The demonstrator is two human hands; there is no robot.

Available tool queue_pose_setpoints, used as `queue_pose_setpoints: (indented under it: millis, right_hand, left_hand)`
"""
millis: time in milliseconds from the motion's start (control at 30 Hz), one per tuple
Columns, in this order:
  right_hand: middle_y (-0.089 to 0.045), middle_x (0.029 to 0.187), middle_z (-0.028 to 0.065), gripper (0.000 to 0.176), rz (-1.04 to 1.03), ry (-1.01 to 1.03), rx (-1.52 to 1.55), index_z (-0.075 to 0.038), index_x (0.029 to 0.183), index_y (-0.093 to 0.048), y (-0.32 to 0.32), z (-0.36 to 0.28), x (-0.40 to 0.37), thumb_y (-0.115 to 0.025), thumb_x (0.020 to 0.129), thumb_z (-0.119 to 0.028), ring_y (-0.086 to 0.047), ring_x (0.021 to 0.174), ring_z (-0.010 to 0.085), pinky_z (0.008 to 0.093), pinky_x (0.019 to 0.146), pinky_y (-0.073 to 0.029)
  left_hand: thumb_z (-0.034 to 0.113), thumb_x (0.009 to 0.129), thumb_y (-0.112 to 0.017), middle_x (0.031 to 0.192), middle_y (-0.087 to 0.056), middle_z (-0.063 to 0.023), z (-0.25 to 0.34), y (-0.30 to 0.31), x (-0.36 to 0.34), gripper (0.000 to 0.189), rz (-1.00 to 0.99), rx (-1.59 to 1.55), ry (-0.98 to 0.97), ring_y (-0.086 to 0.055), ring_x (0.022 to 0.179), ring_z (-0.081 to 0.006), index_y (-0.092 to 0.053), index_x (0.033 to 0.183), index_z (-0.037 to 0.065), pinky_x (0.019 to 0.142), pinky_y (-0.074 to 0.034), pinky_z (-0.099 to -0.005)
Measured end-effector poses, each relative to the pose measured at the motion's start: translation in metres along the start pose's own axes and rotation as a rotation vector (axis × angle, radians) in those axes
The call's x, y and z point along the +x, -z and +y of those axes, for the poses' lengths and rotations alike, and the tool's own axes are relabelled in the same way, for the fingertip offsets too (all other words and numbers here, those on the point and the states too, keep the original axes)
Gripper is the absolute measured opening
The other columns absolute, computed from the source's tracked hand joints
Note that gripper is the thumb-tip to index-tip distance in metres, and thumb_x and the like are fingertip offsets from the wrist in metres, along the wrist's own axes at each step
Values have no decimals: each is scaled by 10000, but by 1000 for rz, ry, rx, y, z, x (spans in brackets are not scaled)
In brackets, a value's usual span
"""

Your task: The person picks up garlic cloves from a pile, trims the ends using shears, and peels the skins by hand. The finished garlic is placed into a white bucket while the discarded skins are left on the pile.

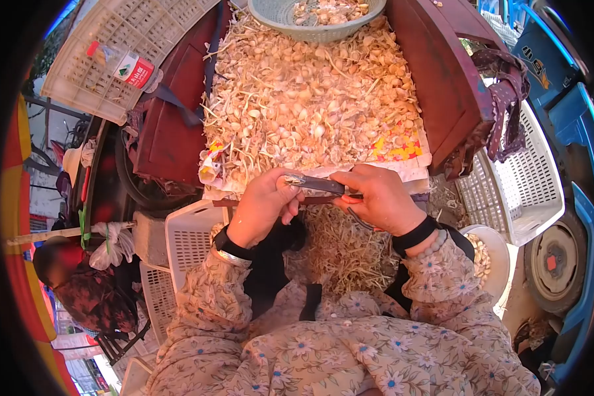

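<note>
My left hand (265,201) is closed, pinching a small pale garlic piece (293,179) between thumb and fingers; most of it is hidden. My right hand (379,200) grips what look like dark scissors (322,185), their blade pointing left and reaching the left fingertips. A curved handle part shows below the right fingers. Both hands meet over the near edge of a table heaped with loose garlic cloves (310,99) and dry stalk bits. Under the hands, a pile of dry trimmings (353,254) lies between my knees.
A grey-green basket (317,32) holding garlic stands at the far end. Dark red boards (435,79) flank the heap. White crates (528,178) stand on both sides, one bearing a plastic bottle (133,68). A bucket (498,264) is at my right; another person (96,294) sits at left.
</note>
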State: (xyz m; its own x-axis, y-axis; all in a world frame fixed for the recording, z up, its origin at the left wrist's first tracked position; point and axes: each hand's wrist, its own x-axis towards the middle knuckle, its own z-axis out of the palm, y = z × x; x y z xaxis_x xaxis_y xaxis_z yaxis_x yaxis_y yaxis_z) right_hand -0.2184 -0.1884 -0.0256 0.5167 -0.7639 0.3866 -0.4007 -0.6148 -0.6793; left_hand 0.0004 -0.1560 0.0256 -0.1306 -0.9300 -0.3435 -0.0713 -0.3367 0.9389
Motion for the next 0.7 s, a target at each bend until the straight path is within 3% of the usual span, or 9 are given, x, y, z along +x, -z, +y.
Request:
queue_pose_setpoints:
  millis: [167, 267, 367, 433, 567, 700]
  right_hand:
    - [-585, 693, 83, 338, -39, 13, 47, -99, 1001, -624, -1, -6, -2, -720, 689, -184, -587, 639, 265, 331, 556, -448]
    - [-607, 691, 67, 327, -3, 79, -6, -70, 1003, -616, -6, -9, -3, -714, 717, -194, -594, 600, 206, 300, 530, -441]
    - [-603, 664, 50, 266, -148, -209, 390, -90, 953, -616, -16, -8, -5, -693, 757, -252, -550, 539, 200, 311, 488, -417]
    - [-592, 663, 14, 289, -77, -334, 721, -59, 977, -606, -14, -15, -4, -695, 775, -246, -520, 540, 128, 257, 480, -396]
    - [-571, 706, -20, 321, -14, -564, 1166, -10, 1020, -575, 3, -19, 0, -702, 786, -190, -497, 604, 41, 189, 497, -390]
    - [-606, 872, 50, 440, -46, -409, 1494, -3, 1112, -504, -13, -30, 1, -724, 732, -40, -561, 708, 64, 196, 627, -460]
  left_hand:
    - [83, 889, -512, 767, -581, -75, -5, 3, -8, 201, -8, -91, -27, -491, 525, -83, -513, 1068, -7, 418, -376, -188]
    - [87, 888, -518, 762, -580, -76, -6, 2, -11, 194, 37, -55, -48, -488, 527, -82, -521, 1062, 0, 420, -372, -185]
    - [90, 891, -517, 764, -576, -77, -14, 0, -16, 193, -2, -5, -129, -488, 532, -81, -525, 1065, 8, 425, -371, -182]
    - [92, 896, -514, 773, -572, -74, -24, -6, -21, 196, -107, -10, -143, -488, 538, -78, -526, 1077, 17, 431, -374, -182]
    - [110, 898, -520, 775, -573, -69, -27, -18, -28, 222, -90, -120, -153, -501, 542, -71, -519, 1103, 23, 420, -363, -173]
    - [109, 898, -516, 747, -564, -48, -24, -28, -33, 241, -90, -101, -105, -494, 529, -65, -516, 1124, 25, 430, -364, -175]
